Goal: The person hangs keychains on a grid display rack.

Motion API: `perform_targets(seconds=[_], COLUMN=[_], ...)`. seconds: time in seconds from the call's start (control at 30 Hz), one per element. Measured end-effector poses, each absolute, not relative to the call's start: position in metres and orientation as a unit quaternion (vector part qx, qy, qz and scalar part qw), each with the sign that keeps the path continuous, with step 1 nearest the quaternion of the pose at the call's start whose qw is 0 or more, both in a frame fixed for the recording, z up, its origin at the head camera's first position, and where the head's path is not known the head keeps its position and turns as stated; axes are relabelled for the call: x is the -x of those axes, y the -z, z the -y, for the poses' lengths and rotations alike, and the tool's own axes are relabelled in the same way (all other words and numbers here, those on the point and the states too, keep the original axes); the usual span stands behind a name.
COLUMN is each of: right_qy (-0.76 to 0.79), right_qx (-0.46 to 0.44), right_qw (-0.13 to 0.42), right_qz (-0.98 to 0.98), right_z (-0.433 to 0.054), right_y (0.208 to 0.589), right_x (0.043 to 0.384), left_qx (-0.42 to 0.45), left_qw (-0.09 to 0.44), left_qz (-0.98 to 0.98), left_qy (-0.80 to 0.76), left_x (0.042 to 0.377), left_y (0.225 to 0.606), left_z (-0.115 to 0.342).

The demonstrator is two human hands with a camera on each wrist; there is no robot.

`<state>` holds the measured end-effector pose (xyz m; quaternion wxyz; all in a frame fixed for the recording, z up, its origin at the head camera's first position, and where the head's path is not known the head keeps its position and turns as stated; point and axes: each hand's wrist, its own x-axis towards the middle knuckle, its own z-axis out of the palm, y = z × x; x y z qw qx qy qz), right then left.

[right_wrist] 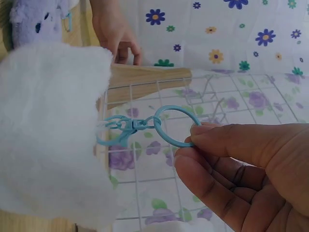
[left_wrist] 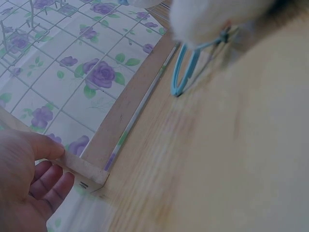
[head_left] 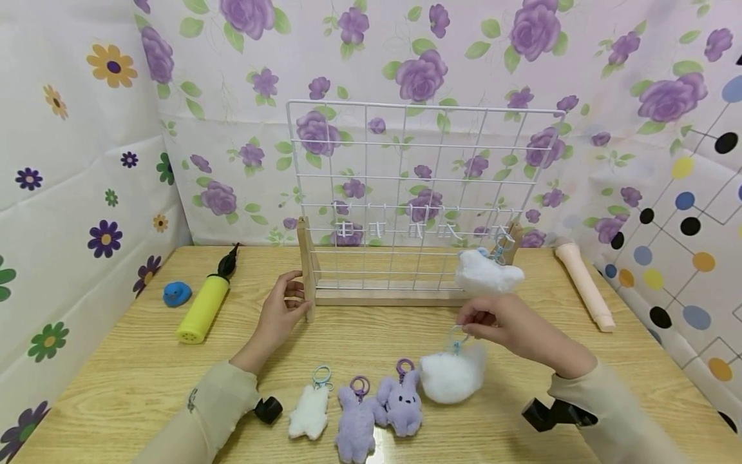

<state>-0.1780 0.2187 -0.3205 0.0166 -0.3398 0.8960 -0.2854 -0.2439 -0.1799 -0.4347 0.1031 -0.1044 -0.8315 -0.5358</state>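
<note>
My right hand point(head_left: 501, 325) pinches the light blue ring point(right_wrist: 176, 126) of a white plush keychain point(head_left: 451, 377) between thumb and forefinger. The fluffy body dangles below, in front of the rack, and fills the left side of the right wrist view. A white wire grid rack point(head_left: 400, 177) stands upright on a wooden base. My left hand point(head_left: 282, 309) grips the rack's left wooden foot point(left_wrist: 82, 169), thumb on top and fingers curled beneath. Another white plush keychain point(head_left: 488, 270) hangs by its blue ring from the rightmost hook. Several white hooks point(head_left: 416, 230) to its left bear nothing.
In front lie a small white plush keychain point(head_left: 309, 412) and two purple ones, one face down point(head_left: 355, 428) and one rabbit face up point(head_left: 401, 405). At left are a yellow hand pump point(head_left: 204, 309) and a blue toy point(head_left: 176, 294); at right, a pale pink tube point(head_left: 585, 287).
</note>
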Motion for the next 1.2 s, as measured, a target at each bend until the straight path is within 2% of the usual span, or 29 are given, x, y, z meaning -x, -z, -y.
perform_targets(seconds=[0.33,1.2], right_qy=[0.278,0.277], right_qx=[0.345,0.272], right_qw=[-0.042,-0.103], right_qz=[-0.896,-0.916], right_z=[-0.223,-0.21], right_y=[0.303,0.247], right_x=[0.184,0.217], left_qx=[0.107,0.111], left_qw=[0.101,0.11], left_qz=[0.828,0.828], left_qy=[0.541,0.539], left_x=[0.245,0.247], left_y=[0.438,0.438], left_z=[0.18,0.18])
